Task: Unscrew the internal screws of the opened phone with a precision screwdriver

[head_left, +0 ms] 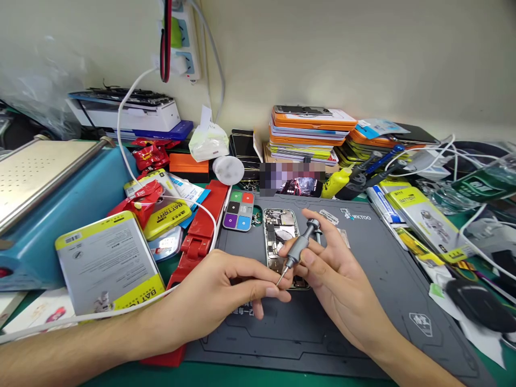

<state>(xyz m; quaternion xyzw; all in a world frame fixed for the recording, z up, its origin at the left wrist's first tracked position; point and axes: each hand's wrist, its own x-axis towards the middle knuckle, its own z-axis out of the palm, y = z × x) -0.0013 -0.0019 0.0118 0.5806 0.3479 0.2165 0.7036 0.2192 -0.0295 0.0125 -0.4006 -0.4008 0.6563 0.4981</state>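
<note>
In my right hand (326,260) is a small grey precision screwdriver (300,248), tilted with its tip down to the left. My left hand (245,285) has thumb and fingers pinched together at the screwdriver's tip; whether a tiny part sits between them I cannot make out. Behind both hands an opened smartphone (278,223) lies on the grey work mat (363,333), its circuit board and inner parts exposed. My hands cover its lower part. Left of the phone sits a tray with coloured squares (238,210).
At the left are a blue machine (80,215), battery packages (108,263) and a red holder (201,236). Stacked orange boxes (312,121) stand at the back. To the right are a yellow bottle (337,181), screwdrivers, more battery boxes (427,215) and white cables.
</note>
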